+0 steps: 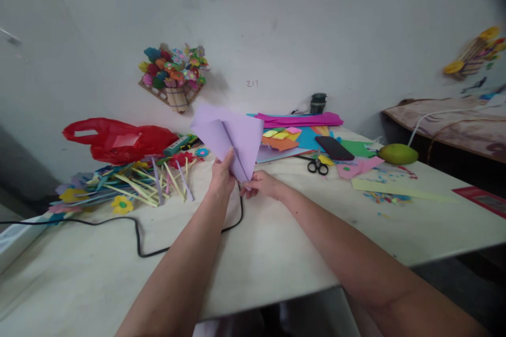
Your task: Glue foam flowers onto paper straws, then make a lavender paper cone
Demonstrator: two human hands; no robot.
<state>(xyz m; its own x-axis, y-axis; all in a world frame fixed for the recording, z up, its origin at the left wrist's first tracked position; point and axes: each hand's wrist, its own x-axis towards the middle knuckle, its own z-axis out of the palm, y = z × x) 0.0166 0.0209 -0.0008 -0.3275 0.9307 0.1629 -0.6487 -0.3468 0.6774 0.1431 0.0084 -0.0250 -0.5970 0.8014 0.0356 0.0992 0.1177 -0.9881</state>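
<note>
A sheet of lilac paper (245, 139), folded and fanning out upward, is held up over the middle of the table. My left hand (223, 172) is closed on its lower left side, with the thumb on the front of the paper. At the narrow bottom tip, my right hand (261, 184) pinches the paper between its fingers. A black cable (242, 213) runs behind and below the hands. Black-handled scissors (318, 167) lie to the right of my right hand.
Paper strips (138, 187), a yellow paper flower (122, 204) and a red plastic bag (122, 139) occupy the left. Toward the right are coloured sheets (312, 139), a dark phone (334, 148), a green fruit (398, 154) and paper scraps (389, 198). A flower bouquet (174, 73) hangs on the wall.
</note>
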